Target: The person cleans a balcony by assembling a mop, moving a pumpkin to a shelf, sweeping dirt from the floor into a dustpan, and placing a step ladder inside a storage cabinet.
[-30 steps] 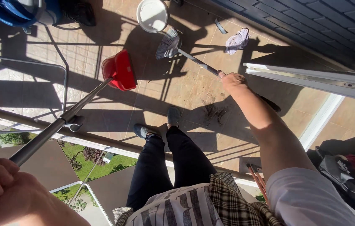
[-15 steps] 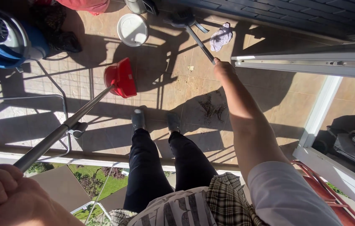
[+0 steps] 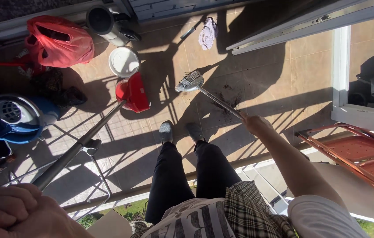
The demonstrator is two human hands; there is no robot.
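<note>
My left hand (image 3: 17, 213) grips the top of a long grey handle whose red dustpan (image 3: 133, 91) rests on the tiled floor ahead of my feet. In my right hand (image 3: 254, 124) is the metal handle of a broom; its white-bristled head (image 3: 189, 82) sits on the tiles just right of the dustpan. A small patch of dark dirt (image 3: 227, 96) lies on the floor under the broom's handle.
A white bucket (image 3: 124, 62), a grey cylinder (image 3: 106, 20), a red bag (image 3: 59, 40) and a blue appliance (image 3: 17, 118) crowd the left. A crumpled cloth (image 3: 207, 33) lies at the back. A sliding door frame (image 3: 310, 24) and a red stepladder (image 3: 354, 154) stand at the right.
The broom head has swept from the far side towards the dustpan. The view has swung left, bringing the red bag and the blue appliance into sight.
</note>
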